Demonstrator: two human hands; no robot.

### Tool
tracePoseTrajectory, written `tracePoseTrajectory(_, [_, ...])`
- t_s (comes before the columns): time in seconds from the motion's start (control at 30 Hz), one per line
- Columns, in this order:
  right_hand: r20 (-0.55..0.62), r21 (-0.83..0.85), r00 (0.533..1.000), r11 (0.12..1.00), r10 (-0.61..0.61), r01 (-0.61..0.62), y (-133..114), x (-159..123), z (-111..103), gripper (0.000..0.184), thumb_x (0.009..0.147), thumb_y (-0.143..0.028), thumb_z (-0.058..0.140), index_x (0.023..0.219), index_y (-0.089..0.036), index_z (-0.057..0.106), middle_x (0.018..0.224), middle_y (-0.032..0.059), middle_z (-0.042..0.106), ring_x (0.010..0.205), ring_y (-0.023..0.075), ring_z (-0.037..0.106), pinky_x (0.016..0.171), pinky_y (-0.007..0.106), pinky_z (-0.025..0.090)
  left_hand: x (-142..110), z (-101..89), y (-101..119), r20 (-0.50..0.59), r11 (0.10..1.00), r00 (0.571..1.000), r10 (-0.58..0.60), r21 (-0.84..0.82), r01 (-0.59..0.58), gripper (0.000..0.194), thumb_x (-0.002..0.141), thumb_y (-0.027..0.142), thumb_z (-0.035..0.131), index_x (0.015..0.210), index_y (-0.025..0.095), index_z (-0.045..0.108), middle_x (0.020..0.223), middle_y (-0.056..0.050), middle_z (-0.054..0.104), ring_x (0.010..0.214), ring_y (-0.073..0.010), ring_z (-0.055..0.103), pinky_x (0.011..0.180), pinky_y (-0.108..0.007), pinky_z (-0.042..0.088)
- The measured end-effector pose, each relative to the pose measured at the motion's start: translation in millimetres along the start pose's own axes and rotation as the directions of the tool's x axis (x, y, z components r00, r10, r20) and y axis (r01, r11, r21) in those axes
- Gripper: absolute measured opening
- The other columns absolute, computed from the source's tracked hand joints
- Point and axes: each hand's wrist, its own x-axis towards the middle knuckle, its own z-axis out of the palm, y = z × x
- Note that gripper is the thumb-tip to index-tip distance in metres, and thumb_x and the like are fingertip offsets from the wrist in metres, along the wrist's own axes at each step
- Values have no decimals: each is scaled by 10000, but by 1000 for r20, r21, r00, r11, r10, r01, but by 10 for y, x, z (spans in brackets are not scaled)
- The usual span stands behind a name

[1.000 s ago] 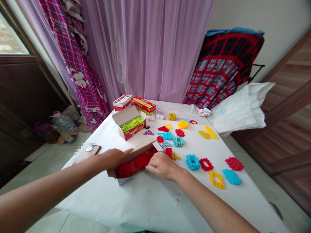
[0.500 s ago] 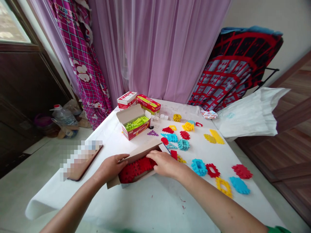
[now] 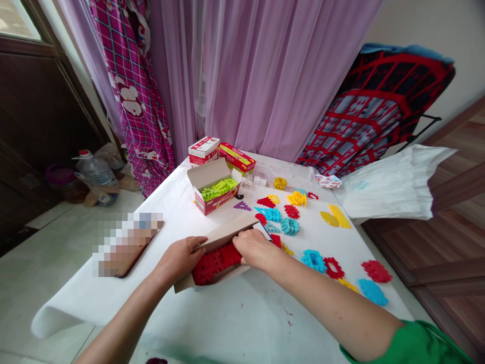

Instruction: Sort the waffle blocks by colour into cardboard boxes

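A flat, dark-edged object (image 3: 146,248), partly pixelated, lies on the smooth white cloth (image 3: 113,303). Next, the left hand (image 3: 181,259), half open with bent fingers, touches the left end of an open cardboard box (image 3: 225,230); whether it grips is unclear. The box lies between the hands, its long axis slanting from near left to far right, neither hand clearly nearer. Knobbly red plastic pieces (image 3: 212,264) fill it. Beyond sits a carton (image 3: 217,203) of lime-green pieces. The right hand (image 3: 255,247) curls at the box's right end, fingertips hidden, hold unclear. Farther right lie toothed turquoise (image 3: 313,260), yellow and red shapes.
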Motion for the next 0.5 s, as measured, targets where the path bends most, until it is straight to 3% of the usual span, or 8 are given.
tracePoseTrajectory(0.2, [20, 52, 1000, 999, 2, -3, 7, -57, 6, 447, 726, -321, 723, 1111, -126, 610, 992, 141, 716, 933, 283, 677, 765, 325, 497, 1, 1, 5, 24, 998, 1000, 16, 60, -17, 468, 838, 333, 436, 1245, 215, 635, 1269, -74, 652, 1147, -295, 607, 980, -368, 429])
tracePoseTrajectory(0.5, [1, 272, 999, 961, -39, 37, 77, -22, 131, 532, 715, -468, 739, 1138, -173, 611, 1112, 135, 644, 1019, 292, 624, 836, 338, 463, 0, 35, -3, 16, 992, 1000, 19, 124, -21, 470, 849, 310, 404, 1255, 215, 621, 1268, -57, 654, 1136, -256, 617, 973, -344, 440])
